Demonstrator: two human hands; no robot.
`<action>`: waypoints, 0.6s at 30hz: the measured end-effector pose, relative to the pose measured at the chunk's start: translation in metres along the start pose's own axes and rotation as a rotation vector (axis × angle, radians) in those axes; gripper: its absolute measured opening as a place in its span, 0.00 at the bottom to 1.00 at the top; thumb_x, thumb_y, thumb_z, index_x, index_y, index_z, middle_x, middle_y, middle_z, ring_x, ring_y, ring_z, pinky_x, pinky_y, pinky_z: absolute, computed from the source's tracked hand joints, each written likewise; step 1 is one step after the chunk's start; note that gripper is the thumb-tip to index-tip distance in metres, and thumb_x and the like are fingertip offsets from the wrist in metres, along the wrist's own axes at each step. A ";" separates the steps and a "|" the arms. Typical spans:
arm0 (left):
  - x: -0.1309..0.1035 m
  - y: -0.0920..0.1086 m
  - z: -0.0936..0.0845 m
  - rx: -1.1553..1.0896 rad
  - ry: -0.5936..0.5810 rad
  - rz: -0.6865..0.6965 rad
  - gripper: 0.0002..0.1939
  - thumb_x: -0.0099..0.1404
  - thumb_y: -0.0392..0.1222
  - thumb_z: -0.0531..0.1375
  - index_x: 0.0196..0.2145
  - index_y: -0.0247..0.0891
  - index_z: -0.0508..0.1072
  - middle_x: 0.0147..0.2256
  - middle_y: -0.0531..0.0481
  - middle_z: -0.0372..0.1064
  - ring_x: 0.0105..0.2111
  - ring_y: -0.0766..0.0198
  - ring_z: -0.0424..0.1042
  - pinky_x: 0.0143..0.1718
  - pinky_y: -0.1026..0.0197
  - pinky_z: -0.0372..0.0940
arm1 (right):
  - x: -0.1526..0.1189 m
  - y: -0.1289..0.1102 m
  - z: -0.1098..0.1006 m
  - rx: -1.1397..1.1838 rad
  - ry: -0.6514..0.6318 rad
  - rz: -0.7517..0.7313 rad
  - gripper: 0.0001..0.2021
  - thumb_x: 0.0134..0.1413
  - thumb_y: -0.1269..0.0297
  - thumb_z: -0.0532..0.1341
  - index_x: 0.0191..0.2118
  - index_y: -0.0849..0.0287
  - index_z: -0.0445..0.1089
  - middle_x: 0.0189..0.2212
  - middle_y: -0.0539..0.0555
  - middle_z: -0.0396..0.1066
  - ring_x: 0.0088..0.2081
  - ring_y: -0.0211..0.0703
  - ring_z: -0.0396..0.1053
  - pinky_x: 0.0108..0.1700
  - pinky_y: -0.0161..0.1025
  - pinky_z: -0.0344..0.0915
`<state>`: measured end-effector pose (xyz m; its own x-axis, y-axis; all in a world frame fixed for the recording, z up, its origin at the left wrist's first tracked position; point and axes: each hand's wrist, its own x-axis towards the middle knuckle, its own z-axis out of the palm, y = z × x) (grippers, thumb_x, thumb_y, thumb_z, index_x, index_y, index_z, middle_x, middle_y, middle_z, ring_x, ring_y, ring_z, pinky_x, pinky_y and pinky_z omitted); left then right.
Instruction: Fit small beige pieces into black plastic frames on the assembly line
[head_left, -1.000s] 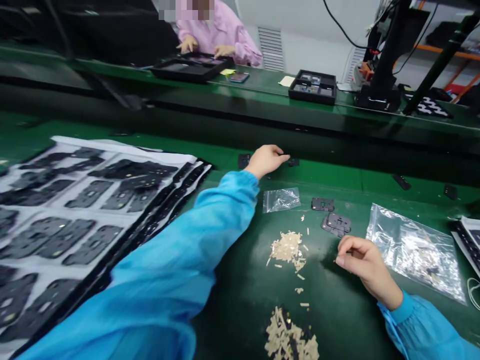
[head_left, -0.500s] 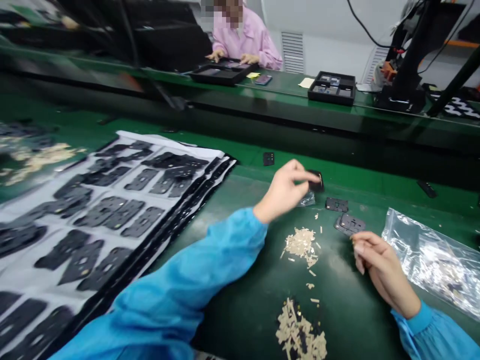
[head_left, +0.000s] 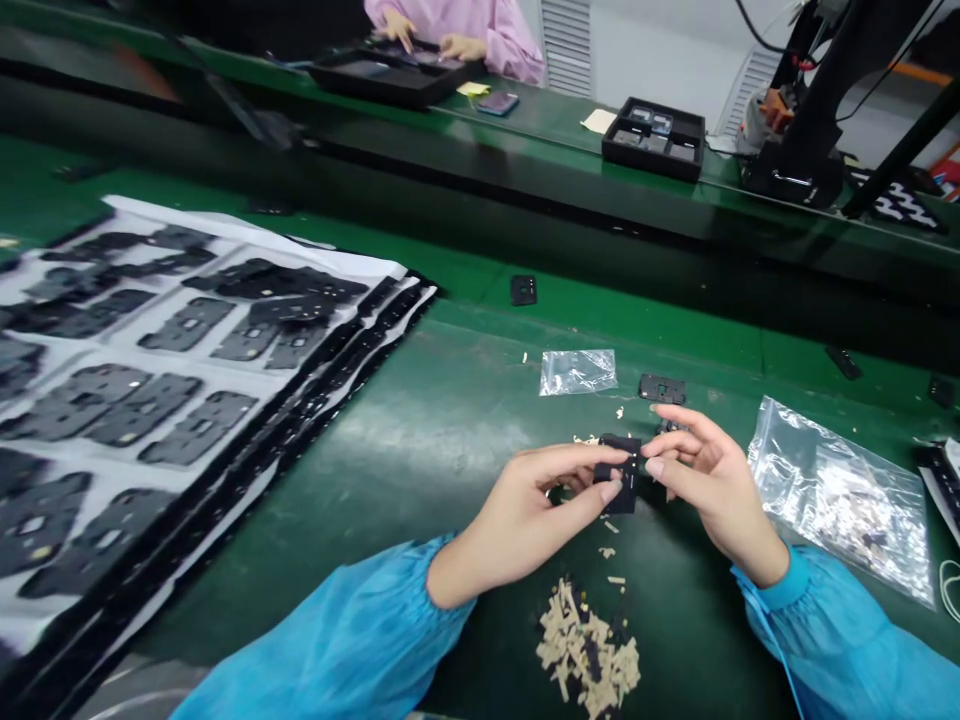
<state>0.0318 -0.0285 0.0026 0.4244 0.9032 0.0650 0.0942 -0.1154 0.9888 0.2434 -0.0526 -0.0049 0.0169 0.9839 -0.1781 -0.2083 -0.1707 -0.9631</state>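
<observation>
My left hand (head_left: pixel 536 505) pinches a small flat black plastic part (head_left: pixel 624 480) between thumb and fingers, a little above the bench. Close to that part's right edge is my right hand (head_left: pixel 712 485), its thumb and forefinger drawn together; anything tiny between them is too small to make out. Behind my right fingers another dark part (head_left: pixel 670 427) is mostly hidden. Farther back lies a dark flat plate with cut-outs (head_left: pixel 662 388). Beige scraps under my left hand are largely covered, while a larger heap of beige and black scraps (head_left: pixel 589 650) lies nearer me.
A white sheet (head_left: pixel 247 380) bearing several rows of black parts covers the left side. A small clear bag (head_left: pixel 577 372) lies behind my hands, a larger clear bag (head_left: pixel 847 500) to the right. Across the raised ledge, a co-worker in pink handles a black tray (head_left: pixel 382 75).
My left hand has come back toward me from the far black part and now holds a black part beside my right hand. The small clear bag is uncovered. The view has shifted.
</observation>
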 end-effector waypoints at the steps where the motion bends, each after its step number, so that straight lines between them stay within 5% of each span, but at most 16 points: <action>1: 0.000 -0.001 0.002 -0.065 0.018 -0.070 0.16 0.63 0.37 0.68 0.49 0.43 0.81 0.31 0.49 0.78 0.26 0.64 0.72 0.28 0.62 0.68 | -0.001 0.000 -0.001 -0.006 0.001 -0.005 0.26 0.48 0.66 0.75 0.54 0.53 0.73 0.35 0.52 0.78 0.29 0.37 0.69 0.25 0.30 0.66; 5: 0.001 -0.001 0.005 -0.239 0.050 -0.198 0.29 0.60 0.37 0.70 0.59 0.45 0.74 0.27 0.53 0.73 0.24 0.66 0.68 0.28 0.63 0.66 | -0.002 -0.004 -0.002 -0.014 0.007 -0.001 0.22 0.49 0.65 0.74 0.52 0.54 0.75 0.35 0.52 0.78 0.29 0.38 0.68 0.25 0.31 0.65; 18: 0.013 -0.003 -0.006 -0.451 0.102 -0.365 0.32 0.59 0.39 0.72 0.60 0.39 0.71 0.29 0.53 0.76 0.22 0.67 0.73 0.23 0.67 0.72 | -0.006 -0.002 -0.004 -0.132 0.017 0.016 0.12 0.52 0.60 0.73 0.43 0.55 0.80 0.30 0.51 0.74 0.27 0.37 0.65 0.25 0.33 0.62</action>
<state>0.0315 -0.0142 0.0008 0.3458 0.8891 -0.3000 -0.1835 0.3776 0.9076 0.2471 -0.0587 -0.0029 0.0310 0.9802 -0.1954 -0.0781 -0.1925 -0.9782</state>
